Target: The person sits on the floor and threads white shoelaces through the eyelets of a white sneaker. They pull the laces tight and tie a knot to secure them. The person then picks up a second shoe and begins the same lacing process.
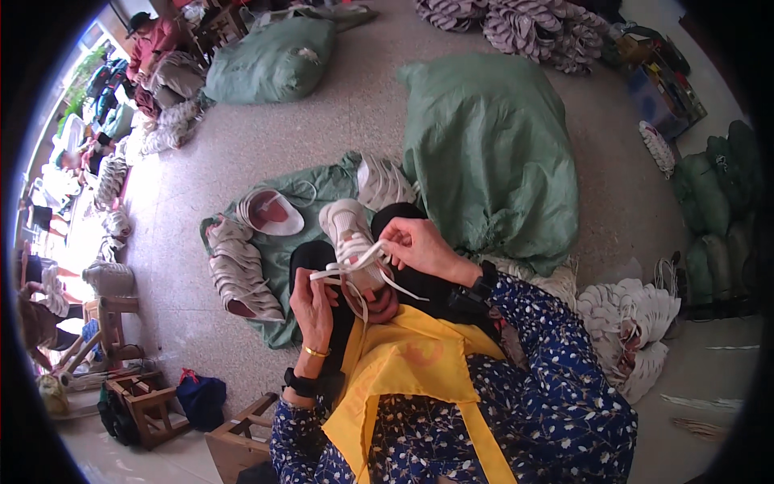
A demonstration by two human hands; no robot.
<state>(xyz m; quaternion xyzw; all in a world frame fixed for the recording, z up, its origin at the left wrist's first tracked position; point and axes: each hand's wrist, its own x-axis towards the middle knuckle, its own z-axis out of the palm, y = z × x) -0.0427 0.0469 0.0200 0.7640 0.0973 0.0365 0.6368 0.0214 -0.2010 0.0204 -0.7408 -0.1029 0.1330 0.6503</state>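
Observation:
A light-coloured sneaker [348, 219] rests between my knees, its toe pointing away from me and its pinkish insole showing at the near end. White shoelaces [355, 264] cross over its tongue, with loose ends hanging down. My left hand [313, 313] pinches a stretch of lace on the left side of the shoe. On the right, my right hand [426, 248] pinches another stretch, raised just above the shoe. A yellow apron [411, 359] covers my lap. Nested shoe uppers [240, 270] lie left of my knees, and one separate upper [272, 213] lies beyond them on green sacking.
A large stuffed green sack [492, 153] stands ahead on the right, another green sack [274, 63] farther left. Bundled white uppers [629, 323] lie at my right. Wooden stools [145, 403] stand at lower left. A person in red [157, 44] sits at far left.

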